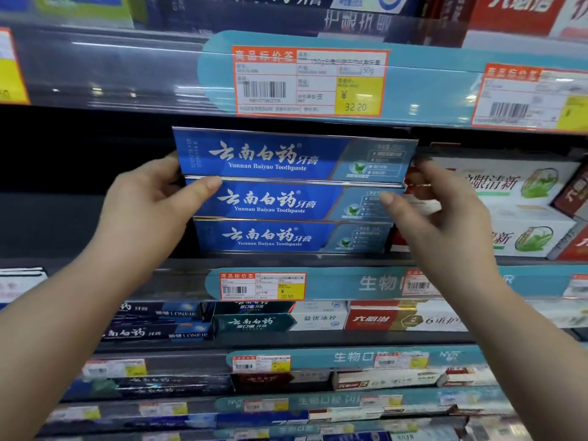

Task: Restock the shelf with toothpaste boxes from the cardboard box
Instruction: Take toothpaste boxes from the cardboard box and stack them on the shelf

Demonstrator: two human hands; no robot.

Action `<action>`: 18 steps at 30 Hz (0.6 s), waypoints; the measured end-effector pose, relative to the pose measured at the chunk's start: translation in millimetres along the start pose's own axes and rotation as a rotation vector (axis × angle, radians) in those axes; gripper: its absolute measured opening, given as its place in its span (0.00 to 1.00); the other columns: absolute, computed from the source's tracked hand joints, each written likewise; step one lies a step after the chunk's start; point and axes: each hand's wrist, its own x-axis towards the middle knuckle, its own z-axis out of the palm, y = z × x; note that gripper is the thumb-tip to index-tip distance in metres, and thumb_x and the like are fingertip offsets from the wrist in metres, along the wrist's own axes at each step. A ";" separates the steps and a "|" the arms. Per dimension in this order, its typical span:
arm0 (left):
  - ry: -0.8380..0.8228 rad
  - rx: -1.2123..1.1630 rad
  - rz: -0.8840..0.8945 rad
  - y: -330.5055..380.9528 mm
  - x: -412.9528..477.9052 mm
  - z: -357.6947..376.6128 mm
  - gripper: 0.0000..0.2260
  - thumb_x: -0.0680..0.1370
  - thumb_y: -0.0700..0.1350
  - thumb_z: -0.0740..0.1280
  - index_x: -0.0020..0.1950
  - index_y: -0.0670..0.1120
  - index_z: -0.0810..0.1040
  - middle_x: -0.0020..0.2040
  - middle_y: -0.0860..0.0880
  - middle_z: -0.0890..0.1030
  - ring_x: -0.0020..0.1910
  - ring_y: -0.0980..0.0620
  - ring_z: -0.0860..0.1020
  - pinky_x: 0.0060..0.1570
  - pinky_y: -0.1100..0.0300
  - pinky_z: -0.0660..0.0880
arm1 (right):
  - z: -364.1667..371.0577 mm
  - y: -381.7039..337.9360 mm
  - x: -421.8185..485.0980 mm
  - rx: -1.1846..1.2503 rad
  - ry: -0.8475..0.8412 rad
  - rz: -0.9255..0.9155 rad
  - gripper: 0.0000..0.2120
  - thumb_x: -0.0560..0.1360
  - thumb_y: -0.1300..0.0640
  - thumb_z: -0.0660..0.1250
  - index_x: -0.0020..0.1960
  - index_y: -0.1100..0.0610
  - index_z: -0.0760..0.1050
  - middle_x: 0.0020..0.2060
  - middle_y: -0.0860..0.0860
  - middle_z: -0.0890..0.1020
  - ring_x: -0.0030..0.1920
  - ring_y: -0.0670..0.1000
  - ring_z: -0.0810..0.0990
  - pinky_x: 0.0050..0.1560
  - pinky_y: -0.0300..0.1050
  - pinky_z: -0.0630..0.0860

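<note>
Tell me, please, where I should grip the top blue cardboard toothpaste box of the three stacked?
Likely by its short ends, from the front. The top blue cardboard toothpaste box lies lengthwise atop the stack; the clear plastic price rail hangs close above, and the box's left end faces a gap.

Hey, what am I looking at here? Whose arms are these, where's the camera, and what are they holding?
There is no machine here: a person works with bare hands, filmed by one wide-angle camera worn on the head, looking forward and down. The left hand and right hand each grip an end of a stack of three blue toothpaste boxes, thumbs on the front, at a shop shelf. To the right sit white boxes; a price tag hangs above.
</note>
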 end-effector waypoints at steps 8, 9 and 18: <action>0.106 -0.120 -0.043 1.8 -2.1 10.0 0.09 0.74 0.44 0.67 0.42 0.59 0.80 0.36 0.66 0.83 0.40 0.65 0.81 0.46 0.62 0.76 | 4.5 -0.3 11.2 0.131 -0.027 0.019 0.05 0.74 0.56 0.65 0.43 0.46 0.76 0.34 0.36 0.79 0.32 0.33 0.75 0.34 0.26 0.70; 0.108 -0.139 -0.053 2.0 -1.5 10.0 0.08 0.74 0.44 0.67 0.42 0.58 0.81 0.37 0.65 0.83 0.40 0.64 0.81 0.46 0.62 0.76 | 4.5 1.7 11.8 0.139 -0.011 0.025 0.05 0.73 0.55 0.66 0.41 0.46 0.76 0.31 0.34 0.79 0.31 0.33 0.75 0.34 0.27 0.69; 0.073 -0.200 -0.078 -0.5 0.2 7.9 0.08 0.73 0.43 0.68 0.42 0.57 0.81 0.37 0.62 0.84 0.41 0.63 0.81 0.42 0.66 0.77 | 6.1 7.3 14.3 0.180 0.020 0.042 0.05 0.72 0.54 0.68 0.37 0.48 0.78 0.26 0.31 0.79 0.29 0.33 0.72 0.34 0.27 0.68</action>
